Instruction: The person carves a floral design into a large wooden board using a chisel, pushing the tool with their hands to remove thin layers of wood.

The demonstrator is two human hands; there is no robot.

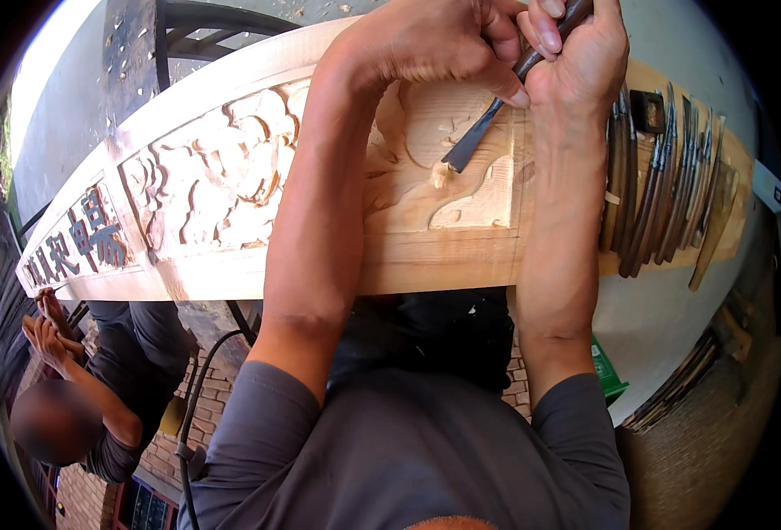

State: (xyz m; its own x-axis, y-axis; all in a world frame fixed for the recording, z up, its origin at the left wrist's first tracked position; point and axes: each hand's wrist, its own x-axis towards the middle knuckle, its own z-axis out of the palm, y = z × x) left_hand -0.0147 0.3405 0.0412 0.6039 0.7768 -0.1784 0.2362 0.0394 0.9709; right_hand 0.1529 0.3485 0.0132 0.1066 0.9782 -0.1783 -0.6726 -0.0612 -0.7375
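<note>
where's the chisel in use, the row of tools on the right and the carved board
chisel [478, 136]: head view, on its dark metal blade
row of tools [674, 203]: head view, on the handles near its middle
carved board [434, 265]: head view, on its plain near border

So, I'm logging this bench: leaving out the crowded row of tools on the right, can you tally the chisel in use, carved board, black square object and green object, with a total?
Chisel: 1
Carved board: 1
Black square object: 1
Green object, partly hidden: 1
Total: 4
</note>
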